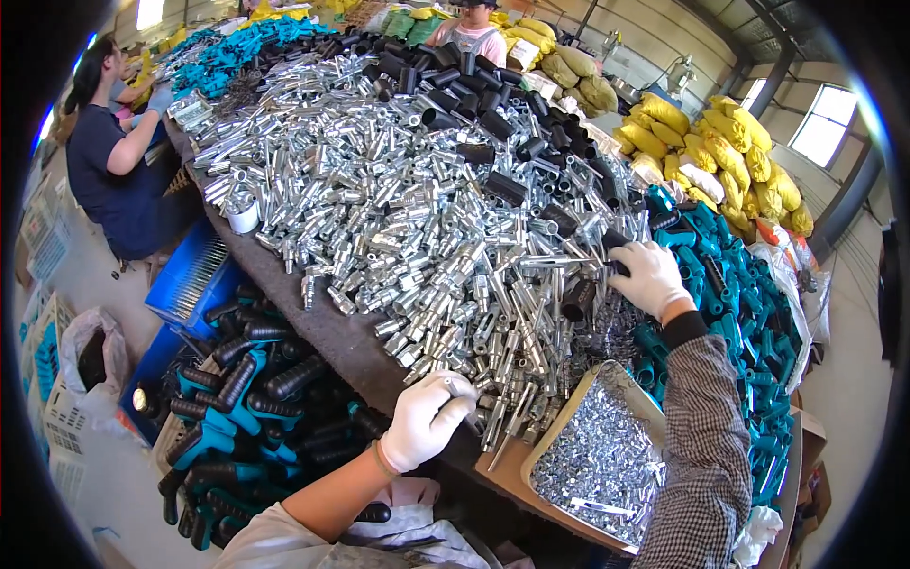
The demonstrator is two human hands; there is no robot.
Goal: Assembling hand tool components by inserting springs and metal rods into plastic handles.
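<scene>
My left hand (427,417), in a white glove, is closed around a small silver metal piece at the near edge of a big heap of shiny metal tube parts (398,209). My right hand (649,275), also gloved, reaches further out and grips a black rubber sleeve (616,242) lying between the metal heap and a pile of teal plastic handles (749,303). More black sleeves (474,95) lie scattered across the far part of the heap.
A cardboard tray of small metal bits (597,455) sits by my right forearm. Below the table's left edge, a crate holds black and teal grips (246,408) beside a blue crate (194,275). Two other people work at the table. Yellow sacks (720,133) are stacked at right.
</scene>
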